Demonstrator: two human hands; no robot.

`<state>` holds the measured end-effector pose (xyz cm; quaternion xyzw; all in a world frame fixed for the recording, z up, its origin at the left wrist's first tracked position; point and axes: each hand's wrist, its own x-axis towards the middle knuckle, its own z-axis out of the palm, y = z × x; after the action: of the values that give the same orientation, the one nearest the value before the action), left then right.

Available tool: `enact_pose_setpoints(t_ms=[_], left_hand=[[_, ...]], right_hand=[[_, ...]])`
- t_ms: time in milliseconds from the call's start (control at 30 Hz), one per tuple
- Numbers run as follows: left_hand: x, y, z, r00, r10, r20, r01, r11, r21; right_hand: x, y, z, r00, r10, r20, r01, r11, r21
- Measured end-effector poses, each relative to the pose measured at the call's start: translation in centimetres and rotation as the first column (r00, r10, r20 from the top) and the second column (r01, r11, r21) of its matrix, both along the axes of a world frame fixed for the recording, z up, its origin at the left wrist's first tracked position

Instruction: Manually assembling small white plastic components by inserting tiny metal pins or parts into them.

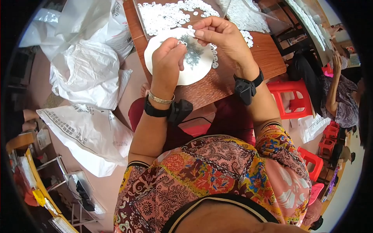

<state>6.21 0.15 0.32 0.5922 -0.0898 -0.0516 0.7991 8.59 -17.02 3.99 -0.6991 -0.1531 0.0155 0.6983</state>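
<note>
Top centre, our left hand (166,56) and right hand (223,37) pinch small pale pieces (191,32), partly hiding a white disc (200,72); sacks (86,73) crowd upper left.

The table (268,56) appears to be of wood, rather glossy. The plate (197,74) looks smooth and matt, the small white pieces (159,17) like smooth plastic, the thin grey pieces (193,55) like metal. The sack (87,73) is of wrinkled, shiny plastic; the red stool (278,86), of smooth plastic.

Small pieces (163,17): white. Round sheet (203,69): cream. Pile (192,58): grey-green. Tabletop (268,58): reddish-brown, wood-grained. Sack (89,73): white. Stool (277,87): red. Blouse (217,174): multicoloured florals, black-and-cream neckband (223,198).
</note>
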Motion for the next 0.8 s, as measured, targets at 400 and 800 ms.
enact_pose_setpoints(t_ms=[400,800], left_hand=[[-0.09,-0.23,0.05,1.000,-0.014,-0.009,0.014,0.999,0.029],[-0.09,-0.31,-0.05,0.999,-0.010,-0.035,0.011,0.999,0.040]], right_hand=[[-0.46,0.49,0.00,1.000,0.019,0.012,-0.019,0.999,-0.037],[-0.89,0.82,-0.26,0.997,-0.001,0.080,0.010,0.994,-0.109]])
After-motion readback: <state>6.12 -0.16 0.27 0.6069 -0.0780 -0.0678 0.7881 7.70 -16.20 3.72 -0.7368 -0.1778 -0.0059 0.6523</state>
